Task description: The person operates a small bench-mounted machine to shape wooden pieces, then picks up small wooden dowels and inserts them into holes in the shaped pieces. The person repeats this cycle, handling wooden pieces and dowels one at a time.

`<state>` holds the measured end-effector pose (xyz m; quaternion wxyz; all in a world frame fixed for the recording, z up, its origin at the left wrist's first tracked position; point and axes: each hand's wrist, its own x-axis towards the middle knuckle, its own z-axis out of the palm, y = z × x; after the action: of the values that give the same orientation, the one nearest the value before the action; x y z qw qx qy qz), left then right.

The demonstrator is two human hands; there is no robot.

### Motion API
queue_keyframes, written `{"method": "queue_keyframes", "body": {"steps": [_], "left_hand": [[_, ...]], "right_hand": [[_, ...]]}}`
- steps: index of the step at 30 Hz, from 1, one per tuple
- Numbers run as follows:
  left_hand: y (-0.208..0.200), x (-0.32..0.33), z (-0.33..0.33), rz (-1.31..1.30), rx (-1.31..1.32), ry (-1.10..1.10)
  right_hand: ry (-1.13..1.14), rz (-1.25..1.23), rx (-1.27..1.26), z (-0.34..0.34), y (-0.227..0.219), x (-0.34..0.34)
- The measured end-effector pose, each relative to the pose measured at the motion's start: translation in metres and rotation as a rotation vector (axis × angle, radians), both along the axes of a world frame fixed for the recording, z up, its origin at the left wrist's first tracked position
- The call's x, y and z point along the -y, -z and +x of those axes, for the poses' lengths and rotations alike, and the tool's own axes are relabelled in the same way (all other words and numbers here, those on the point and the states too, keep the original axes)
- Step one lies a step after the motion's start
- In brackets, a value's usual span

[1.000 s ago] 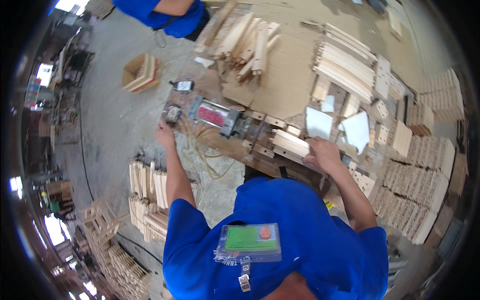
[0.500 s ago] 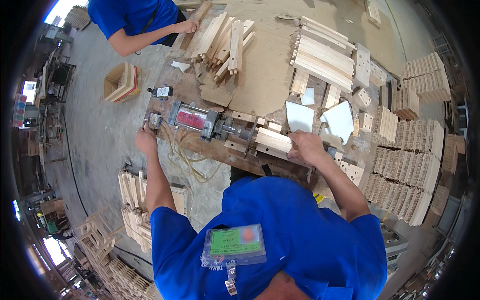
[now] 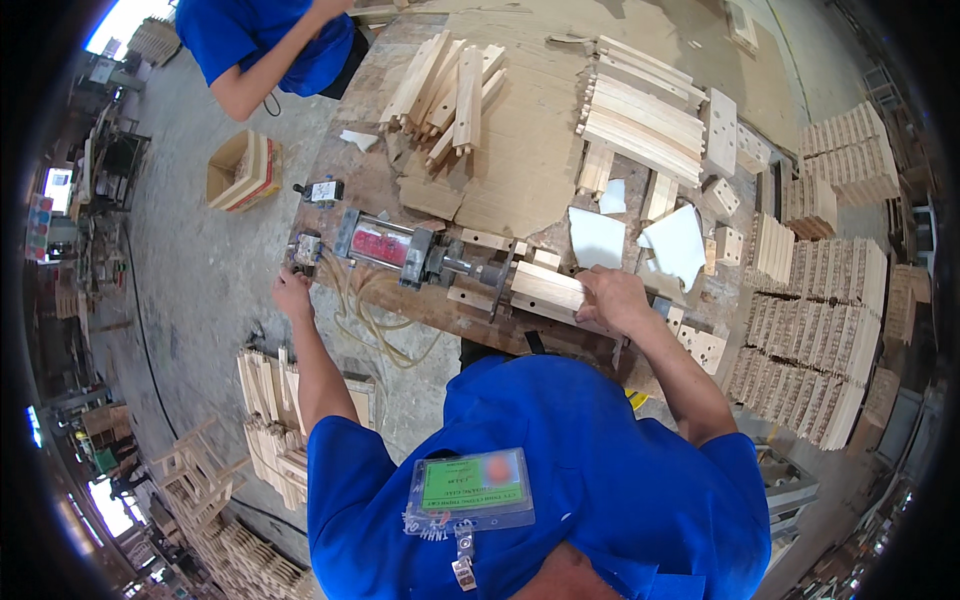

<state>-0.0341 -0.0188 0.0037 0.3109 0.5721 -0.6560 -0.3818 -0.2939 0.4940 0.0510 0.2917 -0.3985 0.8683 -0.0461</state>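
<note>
My right hand (image 3: pixel 613 300) is closed around the right end of a pale wooden piece (image 3: pixel 546 286) set in a wooden jig on the bench. The piece's left end meets the metal plate (image 3: pixel 503 279) on the rod of a pneumatic cylinder (image 3: pixel 380 245), which has a red inside. At the bench's left edge, my left hand (image 3: pixel 291 290) has its fingers bent against the near side of a small hand valve (image 3: pixel 304 250). The fingertips are partly hidden there. Pale hoses (image 3: pixel 375 325) loop below the cylinder.
Wooden bars lie in a loose pile (image 3: pixel 450 95) and a neat row (image 3: pixel 645 120) on the bench. White foam sheets (image 3: pixel 598 238) lie near my right hand. Stacked wood (image 3: pixel 810 340) stands at right. A box (image 3: pixel 243 168) sits on the floor, near a co-worker (image 3: pixel 270 45).
My left hand has shifted slightly toward me at the valve. My right hand and the wooden piece stay put. The co-worker's hand has risen, and the wooden strip under it is gone from view.
</note>
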Motion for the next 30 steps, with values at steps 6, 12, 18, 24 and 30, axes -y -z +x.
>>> {"method": "queue_keyframes", "body": {"steps": [6, 12, 18, 24, 30], "left_hand": [[0.006, -0.007, -0.001, -0.263, 0.313, -0.074], [-0.002, -0.003, -0.003, -0.452, 0.901, 0.085], [-0.007, 0.003, -0.006, -0.453, 0.941, 0.095], [-0.001, 0.010, -0.006, -0.427, 0.728, 0.025], [0.009, -0.002, 0.000, -0.063, 0.018, -0.083]], "right_hand": [[-0.009, -0.007, -0.006, 0.001, 0.002, 0.000], [-0.031, 0.076, 0.004, 0.000, -0.001, 0.006], [-0.037, 0.021, -0.005, 0.000, 0.001, 0.002], [-0.055, 0.064, -0.028, 0.004, -0.003, 0.006], [-0.081, -0.018, -0.084, 0.008, -0.009, 0.006]]}}
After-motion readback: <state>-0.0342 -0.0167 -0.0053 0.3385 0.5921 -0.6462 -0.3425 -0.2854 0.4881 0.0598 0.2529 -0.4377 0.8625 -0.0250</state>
